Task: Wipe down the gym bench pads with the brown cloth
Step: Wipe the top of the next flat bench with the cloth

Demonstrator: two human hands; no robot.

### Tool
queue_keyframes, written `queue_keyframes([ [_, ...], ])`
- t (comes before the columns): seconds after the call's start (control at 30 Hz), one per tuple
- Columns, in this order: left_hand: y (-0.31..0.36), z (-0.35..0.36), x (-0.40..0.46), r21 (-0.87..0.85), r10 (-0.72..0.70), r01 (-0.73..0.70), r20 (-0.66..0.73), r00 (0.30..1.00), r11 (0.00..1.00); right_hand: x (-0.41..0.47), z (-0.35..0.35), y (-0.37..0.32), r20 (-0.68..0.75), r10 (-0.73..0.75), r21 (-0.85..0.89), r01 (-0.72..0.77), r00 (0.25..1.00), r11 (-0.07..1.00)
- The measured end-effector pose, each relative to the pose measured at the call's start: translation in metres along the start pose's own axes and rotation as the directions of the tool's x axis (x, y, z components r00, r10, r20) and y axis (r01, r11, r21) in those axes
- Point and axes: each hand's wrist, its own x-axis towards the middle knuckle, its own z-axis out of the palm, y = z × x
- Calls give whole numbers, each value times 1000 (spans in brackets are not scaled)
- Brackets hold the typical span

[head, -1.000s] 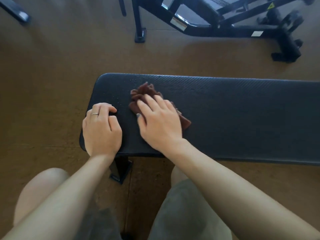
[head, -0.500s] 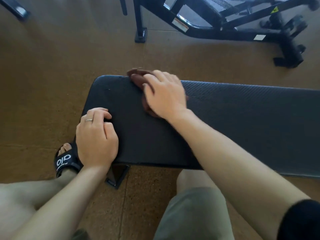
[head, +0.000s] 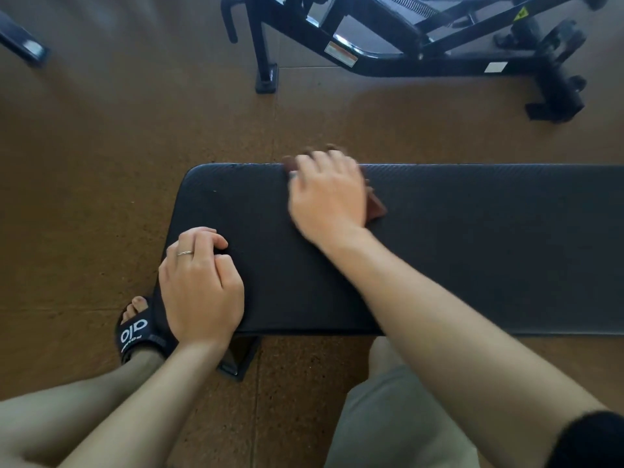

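A long black bench pad (head: 472,251) runs across the middle of the view. The brown cloth (head: 375,207) lies on it near the far edge, mostly hidden under my right hand (head: 329,197). Only a corner of the cloth shows to the right of the hand and a bit past the fingertips. That hand is blurred and presses the cloth down with its fingers laid over it. My left hand (head: 202,282) rests on the pad's near left corner with curled fingers and holds nothing; a ring is on one finger.
A black weight machine frame (head: 405,45) stands on the brown floor beyond the bench. Another dark bar (head: 20,45) is at the far left. My foot in a black sandal (head: 135,329) stands beside the bench leg (head: 238,358).
My right hand has slid the cloth from the pad's middle up to its far edge and then a little to the right. My left hand has stayed at the near left corner.
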Motion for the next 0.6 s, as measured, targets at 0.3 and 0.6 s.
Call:
queue_keyframes([
  [0.3, -3, 0, 0, -14, 12, -12, 21, 1000, 1000, -19, -45, 108, -31, 39, -12, -39, 999, 999],
  [0.6, 1, 0, -1, 20, 3, -3, -1, 1000, 1000, -24, -22, 27, -33, 92, -12, -92, 995, 996],
])
